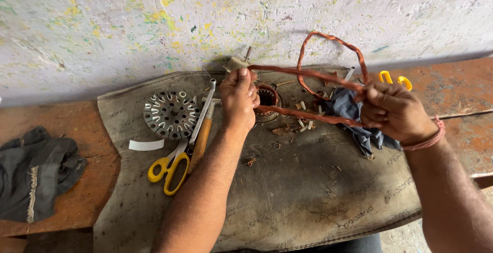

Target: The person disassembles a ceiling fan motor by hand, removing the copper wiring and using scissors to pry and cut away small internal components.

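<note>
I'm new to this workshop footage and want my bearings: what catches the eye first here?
A long loop of copper wire coil stretched between the left hand and right hand, above a grey mat. Left of the hands lie a slotted round metal core and yellow-handled scissors.

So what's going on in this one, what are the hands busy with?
A person holds a loop of copper wire coil stretched between both hands above a worn mat. The left hand grips one end near a small wound stator; the right hand pinches the other end over a blue cloth. On the mat lie a slotted metal stator core, yellow-handled scissors and a wooden-handled tool.
</note>
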